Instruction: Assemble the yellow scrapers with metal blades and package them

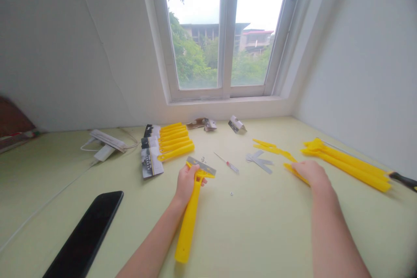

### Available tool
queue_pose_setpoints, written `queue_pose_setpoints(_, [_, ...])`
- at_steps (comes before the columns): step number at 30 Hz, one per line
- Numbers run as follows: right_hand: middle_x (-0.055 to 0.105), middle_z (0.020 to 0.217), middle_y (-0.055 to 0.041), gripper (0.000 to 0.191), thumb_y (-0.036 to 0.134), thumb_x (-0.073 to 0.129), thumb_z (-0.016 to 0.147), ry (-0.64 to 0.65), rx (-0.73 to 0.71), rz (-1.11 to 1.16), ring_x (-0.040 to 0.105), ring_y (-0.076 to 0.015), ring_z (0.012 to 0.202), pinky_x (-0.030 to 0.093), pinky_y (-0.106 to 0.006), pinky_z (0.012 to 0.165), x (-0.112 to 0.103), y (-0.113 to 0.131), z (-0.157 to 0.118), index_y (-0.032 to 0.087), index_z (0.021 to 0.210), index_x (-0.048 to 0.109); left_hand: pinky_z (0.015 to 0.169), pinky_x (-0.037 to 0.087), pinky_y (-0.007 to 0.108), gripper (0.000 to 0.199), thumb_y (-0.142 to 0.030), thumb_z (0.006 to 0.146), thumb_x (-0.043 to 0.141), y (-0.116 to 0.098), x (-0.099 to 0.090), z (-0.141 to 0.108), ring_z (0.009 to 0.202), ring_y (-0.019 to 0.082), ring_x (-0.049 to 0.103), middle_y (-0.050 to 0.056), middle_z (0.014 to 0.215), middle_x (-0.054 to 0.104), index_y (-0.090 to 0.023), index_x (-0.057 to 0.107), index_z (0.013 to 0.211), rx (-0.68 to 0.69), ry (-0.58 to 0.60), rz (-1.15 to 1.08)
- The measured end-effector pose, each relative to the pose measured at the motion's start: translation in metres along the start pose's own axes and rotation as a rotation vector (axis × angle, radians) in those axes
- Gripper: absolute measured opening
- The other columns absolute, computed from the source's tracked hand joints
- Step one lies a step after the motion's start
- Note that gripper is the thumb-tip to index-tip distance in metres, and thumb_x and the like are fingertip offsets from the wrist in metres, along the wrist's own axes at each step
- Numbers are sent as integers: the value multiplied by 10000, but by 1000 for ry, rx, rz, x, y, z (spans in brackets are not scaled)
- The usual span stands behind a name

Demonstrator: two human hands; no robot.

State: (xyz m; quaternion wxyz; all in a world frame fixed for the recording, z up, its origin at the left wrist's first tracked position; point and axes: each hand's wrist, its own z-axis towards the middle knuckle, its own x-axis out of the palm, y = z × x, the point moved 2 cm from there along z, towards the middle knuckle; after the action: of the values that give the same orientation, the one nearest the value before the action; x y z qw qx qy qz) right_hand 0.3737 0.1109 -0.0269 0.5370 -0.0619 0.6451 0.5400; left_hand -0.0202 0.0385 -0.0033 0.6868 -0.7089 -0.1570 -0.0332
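Observation:
My left hand (186, 183) is closed around the head of a yellow scraper (189, 228), whose long handle points back toward me. A metal blade (202, 167) lies across that head. Over on the right, my right hand (313, 174) has its fingers closed on a flat yellow plastic strip (298, 173) at the table surface. Similar yellow strips (273, 148) lie just beyond it. Several loose metal blades (259, 161) are fanned out between the hands, beside a small screwdriver (232, 167). Small metal pieces (203, 159) sit behind the scraper, and another one (231, 193) lies nearer.
Yellow scraper handles (355, 166) are piled at right, near a black-handled tool (404, 180). Several yellow handles with printed cards (176, 144) lie back left. A phone (86, 230) and a power strip (108, 140) occupy the left. A folded card (237, 125) stands below the window.

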Motion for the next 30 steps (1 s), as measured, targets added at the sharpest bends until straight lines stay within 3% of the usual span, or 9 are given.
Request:
queue_pose_setpoints(2, [623,745,-163,101,292,599,537,23,101,-68,565,-368,835,421,-487,703,-6,7,-4,195,558,581,388,377,224,207,-322,671,544,0,1,0,397,134,548,4,527,584,-129,482,715,-2,5,-7])
queue_pose_setpoints(4, [629,812,-157,148,292,534,611,-20,97,-53,567,-350,869,435,-459,725,-12,18,-9,182,674,609,387,370,219,203,-319,672,544,-1,2,0,397,129,545,2,526,583,-130,482,716,-2,8,-7])
queue_pose_setpoints(9, [630,861,-109,337,252,520,646,-152,24,276,575,-273,897,432,-411,825,-13,49,-26,156,964,577,388,368,216,194,-313,679,541,0,2,0,391,120,535,-4,530,581,-135,482,724,-5,12,3])
queue_pose_setpoints(11, [628,853,-86,413,228,556,624,-47,36,570,599,-240,841,482,-387,754,-7,61,-35,171,1032,536,387,367,217,199,-318,674,546,1,2,0,390,121,535,-5,528,579,-136,482,723,-4,9,2])
queue_pose_setpoints(13, [627,839,-65,412,199,594,607,166,76,862,621,-207,783,519,-345,685,0,72,-44,191,1014,528,387,367,218,208,-324,669,551,2,1,1,392,123,536,-3,529,579,-134,485,723,-2,8,-1])
queue_pose_setpoints(16, [632,811,-43,389,171,641,587,438,92,1067,634,-191,760,534,-308,648,7,88,-59,208,958,533,389,369,217,221,-332,665,558,3,1,2,395,121,537,3,542,586,-132,488,725,3,17,-11])
queue_pose_setpoints(23, [625,797,-3,299,185,671,613,675,65,1237,632,-177,786,517,-346,736,12,116,-92,228,844,486,389,374,220,216,-329,671,548,1,2,0,390,123,540,3,542,588,-130,491,732,14,25,-14])
queue_pose_setpoints(26, [618,795,4,234,231,673,619,790,-11,1199,616,-176,832,497,-333,750,18,127,-107,212,766,492,388,373,220,213,-327,667,551,0,3,-1,389,127,543,0,533,584,-131,491,724,15,25,-11])
queue_pose_setpoints(30, [605,765,20,266,270,682,593,792,-54,1129,589,-136,781,471,-257,683,27,138,-124,220,820,552,390,379,223,212,-326,666,550,0,3,0,390,129,546,0,534,585,-132,492,729,12,16,-9])
